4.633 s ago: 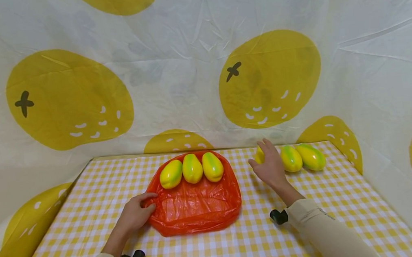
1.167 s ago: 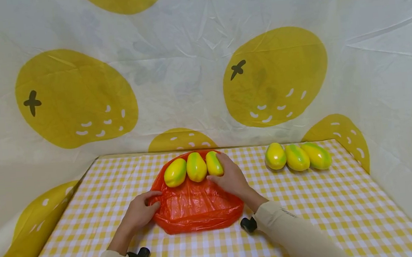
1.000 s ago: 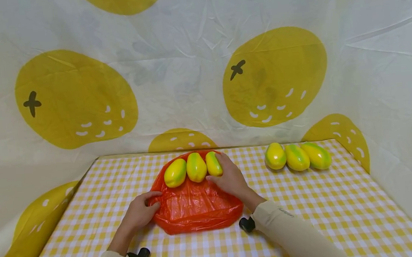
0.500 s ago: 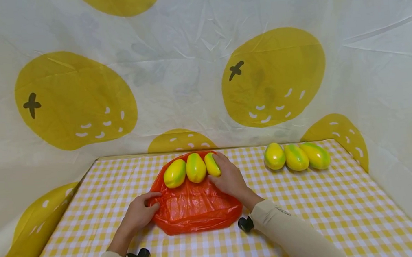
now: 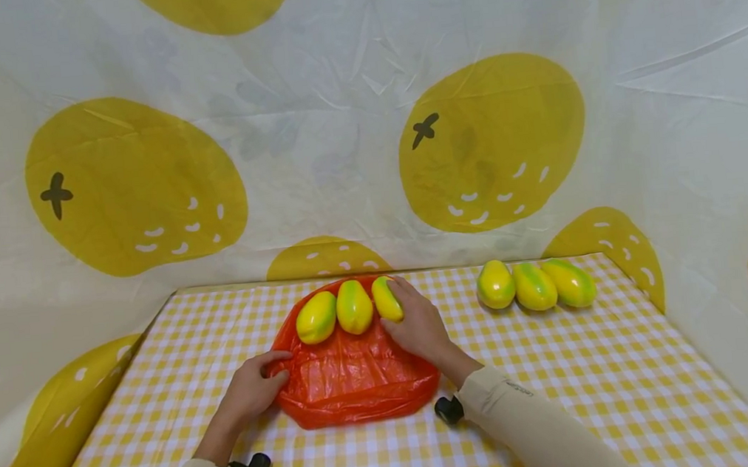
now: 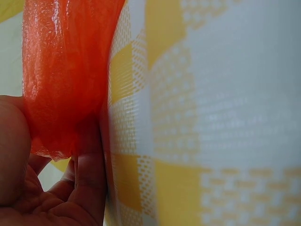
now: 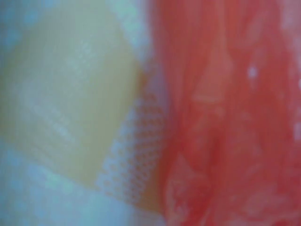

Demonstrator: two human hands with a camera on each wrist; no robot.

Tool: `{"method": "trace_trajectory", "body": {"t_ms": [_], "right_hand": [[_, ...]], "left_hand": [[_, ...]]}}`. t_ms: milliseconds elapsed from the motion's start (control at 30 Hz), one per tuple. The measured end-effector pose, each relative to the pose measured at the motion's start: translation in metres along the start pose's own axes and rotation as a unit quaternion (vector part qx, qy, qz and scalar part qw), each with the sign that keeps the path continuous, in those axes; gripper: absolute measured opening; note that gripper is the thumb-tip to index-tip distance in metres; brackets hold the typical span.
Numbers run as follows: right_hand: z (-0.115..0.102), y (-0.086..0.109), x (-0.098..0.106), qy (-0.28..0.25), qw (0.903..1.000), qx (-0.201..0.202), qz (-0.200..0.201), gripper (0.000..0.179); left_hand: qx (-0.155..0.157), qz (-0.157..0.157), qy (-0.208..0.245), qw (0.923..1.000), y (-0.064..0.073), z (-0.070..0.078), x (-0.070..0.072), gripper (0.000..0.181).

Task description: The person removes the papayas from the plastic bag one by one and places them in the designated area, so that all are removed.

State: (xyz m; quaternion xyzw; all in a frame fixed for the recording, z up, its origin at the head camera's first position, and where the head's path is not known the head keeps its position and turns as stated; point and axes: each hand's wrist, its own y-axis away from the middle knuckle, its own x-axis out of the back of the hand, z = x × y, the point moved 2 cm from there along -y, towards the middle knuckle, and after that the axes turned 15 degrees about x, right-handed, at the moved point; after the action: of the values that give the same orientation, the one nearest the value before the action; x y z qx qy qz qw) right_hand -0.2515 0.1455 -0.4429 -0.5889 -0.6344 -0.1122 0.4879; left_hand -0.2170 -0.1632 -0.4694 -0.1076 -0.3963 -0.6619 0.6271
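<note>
A red plastic bag (image 5: 353, 376) with a bunched rim lies spread on the checked tablecloth. Along its far side sit three yellow-green papayas: a left papaya (image 5: 317, 318), a middle papaya (image 5: 355, 307) and a right papaya (image 5: 387, 299). My right hand (image 5: 420, 324) grips the right papaya, thumb on the near side, fingers over its far right side; the hand hides part of it. At the bag's left edge my left hand (image 5: 254, 385) holds the rim, and the left wrist view has the red plastic (image 6: 66, 80) between thumb and fingers. Only bag and cloth show, blurred, in the right wrist view.
Farther right, three more papayas stand side by side near the back edge: one upright papaya (image 5: 495, 284), a second papaya (image 5: 535, 286) and a leaning papaya (image 5: 570, 283). Behind the table hangs a white curtain (image 5: 320, 156) printed with large yellow fruit.
From the papayas at the right, my right hand has come left onto the bag's right papaya. Over the last second that papaya has turned slightly. My left hand has stayed at the bag's edge.
</note>
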Motion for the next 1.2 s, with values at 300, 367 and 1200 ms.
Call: {"method": "trace_trajectory", "body": {"t_ms": [300, 367, 1200], "right_hand": [[-0.009, 0.002, 0.007, 0.005, 1.0, 0.001, 0.007, 0.071], [-0.011, 0.002, 0.009, 0.006, 1.0, -0.001, 0.007, 0.071], [-0.021, 0.01, 0.031, -0.007, 0.9995, -0.031, 0.001, 0.07]], "left_hand": [[0.005, -0.005, 0.007, 1.0, 0.0, -0.001, 0.001, 0.038], [0.007, -0.006, 0.01, 0.9999, -0.001, -0.002, 0.0, 0.038], [0.011, -0.015, 0.01, 0.9998, 0.0, 0.001, 0.001, 0.038]]}}
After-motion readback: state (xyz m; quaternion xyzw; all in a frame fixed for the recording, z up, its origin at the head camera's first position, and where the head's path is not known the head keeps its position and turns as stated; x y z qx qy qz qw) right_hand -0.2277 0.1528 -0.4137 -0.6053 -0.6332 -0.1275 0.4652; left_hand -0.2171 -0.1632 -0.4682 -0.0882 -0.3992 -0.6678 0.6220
